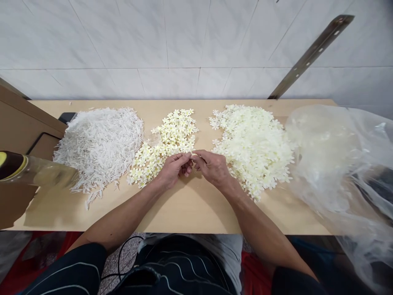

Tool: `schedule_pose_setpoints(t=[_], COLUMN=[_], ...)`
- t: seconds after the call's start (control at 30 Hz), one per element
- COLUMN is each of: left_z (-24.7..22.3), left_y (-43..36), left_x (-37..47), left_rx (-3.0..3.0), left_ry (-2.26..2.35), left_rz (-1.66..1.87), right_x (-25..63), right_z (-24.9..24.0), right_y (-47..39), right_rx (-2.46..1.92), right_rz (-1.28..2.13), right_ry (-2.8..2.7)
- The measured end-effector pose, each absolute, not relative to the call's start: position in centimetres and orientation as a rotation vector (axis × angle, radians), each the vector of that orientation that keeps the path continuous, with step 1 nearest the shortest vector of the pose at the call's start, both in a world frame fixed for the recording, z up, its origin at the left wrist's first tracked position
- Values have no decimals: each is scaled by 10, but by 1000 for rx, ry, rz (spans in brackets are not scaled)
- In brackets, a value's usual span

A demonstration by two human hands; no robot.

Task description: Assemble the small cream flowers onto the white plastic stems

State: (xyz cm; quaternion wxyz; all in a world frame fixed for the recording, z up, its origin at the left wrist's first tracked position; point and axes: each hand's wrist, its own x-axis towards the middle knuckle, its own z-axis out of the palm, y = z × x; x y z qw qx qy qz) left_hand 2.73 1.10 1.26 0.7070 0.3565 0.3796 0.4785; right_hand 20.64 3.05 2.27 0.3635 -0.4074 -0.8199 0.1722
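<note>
My left hand (175,168) and my right hand (211,164) meet at the middle of the wooden table, fingertips pinched close together. Whatever lies between the fingertips is too small to make out. Just beyond and left of my left hand spreads a pile of small pale yellow flowers (175,133). Right of my right hand is a larger heap of whitish-green flowers (254,143). Farther left, a mound of thin white stem-like pieces (101,143) covers the table.
A clear jar with a dark and yellow lid (12,166) juts in at the left, beside a cardboard box (27,110). Clear plastic bags (331,151) cover the right end of the table (190,213). A metal bracket (310,57) leans on the tiled wall.
</note>
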Motion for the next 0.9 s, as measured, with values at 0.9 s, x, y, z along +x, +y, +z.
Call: schedule_pose_setpoints(t=[0.9], left_z=[8], left_y=[12], left_x=[26], left_rx=[925], left_ry=[1059], left_rz=[1190], right_x=[205], right_z=[23], right_y=[27], right_rx=[-966], right_rz=[325], right_ry=[-2069])
